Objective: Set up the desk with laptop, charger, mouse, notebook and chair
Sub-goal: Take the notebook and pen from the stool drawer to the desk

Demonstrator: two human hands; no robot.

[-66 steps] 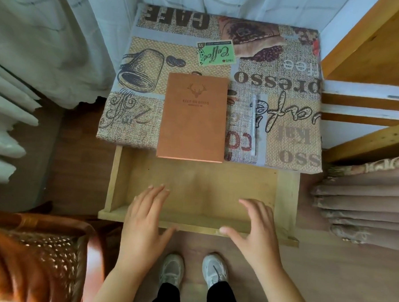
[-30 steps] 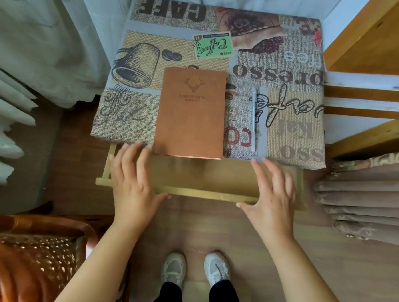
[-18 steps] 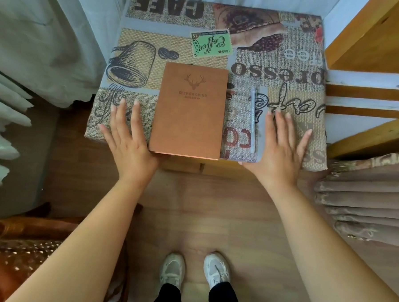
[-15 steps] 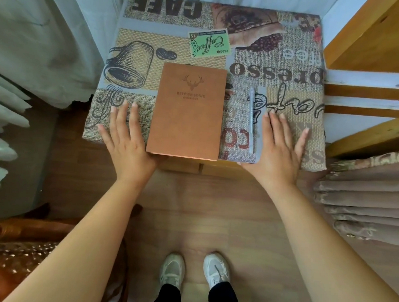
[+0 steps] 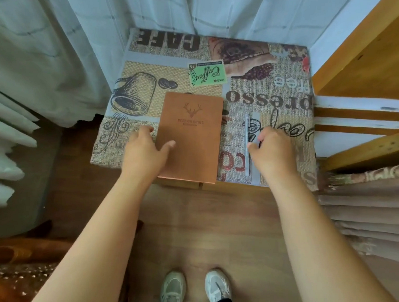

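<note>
A brown notebook (image 5: 191, 136) with a deer emblem lies on the small desk (image 5: 277, 101), which is covered by a coffee-print cloth. Its near edge juts slightly past the desk front. My left hand (image 5: 145, 152) grips the notebook's left edge, thumb on the cover and fingers curled at the side. A grey pen (image 5: 247, 128) lies to the right of the notebook. My right hand (image 5: 272, 152) has curled fingers, and its thumb tip lies over the pen. The brown wicker chair (image 5: 14, 261) shows at the bottom left. No laptop, charger or mouse is in view.
White curtains (image 5: 49, 50) hang left of and behind the desk. A wooden shelf unit (image 5: 371, 67) stands to the right, with folded fabric (image 5: 364, 205) beneath it. The drawer front (image 5: 199, 185) sits flush under the desk edge. My feet stand on the wooden floor.
The drawer was pushed shut. Both hands then moved up from the desk's front edge; the left now takes the notebook's left edge, and the right has curled its fingers at the pen.
</note>
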